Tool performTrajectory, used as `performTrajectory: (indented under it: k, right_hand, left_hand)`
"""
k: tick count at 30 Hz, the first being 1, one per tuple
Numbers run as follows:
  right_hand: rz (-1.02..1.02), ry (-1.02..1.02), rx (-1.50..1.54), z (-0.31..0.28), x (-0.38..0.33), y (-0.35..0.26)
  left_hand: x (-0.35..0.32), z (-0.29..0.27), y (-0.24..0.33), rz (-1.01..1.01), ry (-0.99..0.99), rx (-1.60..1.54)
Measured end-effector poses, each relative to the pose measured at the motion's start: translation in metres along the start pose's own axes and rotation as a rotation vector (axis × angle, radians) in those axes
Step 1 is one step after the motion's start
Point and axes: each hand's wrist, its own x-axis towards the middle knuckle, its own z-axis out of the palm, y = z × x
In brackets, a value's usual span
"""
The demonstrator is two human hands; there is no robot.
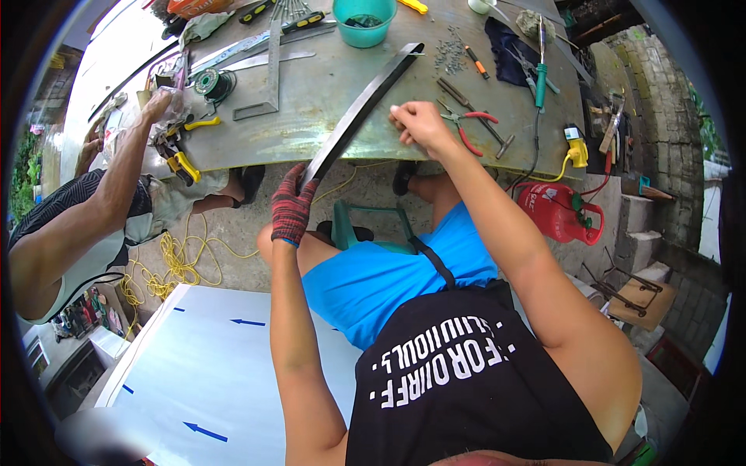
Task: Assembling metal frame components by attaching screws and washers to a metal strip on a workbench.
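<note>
My left hand [291, 208], in a red and black knitted glove, is closed around the near end of a long, narrow metal channel [359, 109]. The strip slants up and away to the right, its far end over the metal-topped table. To the right of the strip, apart from it, is my bare right hand [423, 126], thumb and fingers pinched together; anything between them is too small to name. Close beyond that hand lie red-handled pliers [463, 133] and a T-handled metal tool [497, 138]. Small metal fasteners [451, 54] are scattered past the strip's far end.
A teal bucket [364, 31], steel square [273, 78], wire spool [211, 84] and green-handled soldering iron [541, 81] sit on the table. At left, a co-worker's arm [116, 182] reaches near yellow-handled snips [180, 159]. A red gas cylinder [548, 213] and yellow cord [180, 260] lie below.
</note>
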Motion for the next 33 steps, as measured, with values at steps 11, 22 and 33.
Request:
performTrajectory:
  k: [11, 22, 33]
  right_hand:
    - [-0.158, 0.017, -0.096, 0.006, -0.046, 0.022]
    - [-0.167, -0.095, -0.194, 0.029, -0.071, 0.041]
    - [-0.688, -0.006, -0.385, 0.068, 0.013, -0.135]
  left_hand:
    - [0.026, 0.008, 0.038, 0.153, 0.188, 0.259]
    - [0.046, -0.011, 0.046, -0.078, -0.007, -0.005]
    - [-0.008, -0.017, -0.016, -0.040, 0.537, -0.507]
